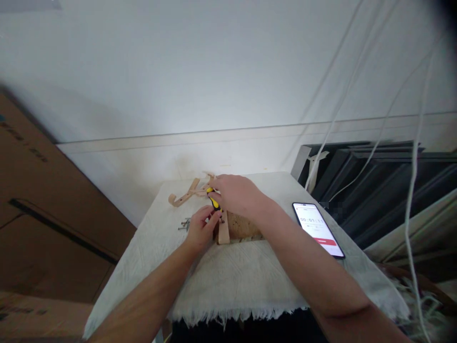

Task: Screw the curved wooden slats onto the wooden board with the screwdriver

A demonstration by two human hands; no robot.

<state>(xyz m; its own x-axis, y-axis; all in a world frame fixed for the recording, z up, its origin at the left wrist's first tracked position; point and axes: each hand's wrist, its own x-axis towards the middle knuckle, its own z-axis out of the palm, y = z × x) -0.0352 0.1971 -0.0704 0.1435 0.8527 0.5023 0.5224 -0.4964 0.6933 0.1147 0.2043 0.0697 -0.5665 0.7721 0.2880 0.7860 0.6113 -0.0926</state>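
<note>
My right hand (235, 193) is closed around the handle of a yellow and black screwdriver (214, 204), which slants down toward a light wooden piece (223, 232). Close to the screwdriver's lower end, my left hand (203, 226) has its thumb and fingers pinched together. What they hold, if anything, is too small to make out. Under the wooden piece lies a brown wooden board (244, 227), partly covered by my right hand and forearm. Several wooden hooks (183, 196) rest beyond my left hand, and a small pile of screws (184, 224) lies to its left.
A phone (317, 228) showing a timer lies on the cloth-covered table (228, 281) at the right. The wall (214, 157) rises behind the table. Cardboard (46, 214) stands at the left, dark panels (374, 171) and hanging white cables (410, 200) at the right.
</note>
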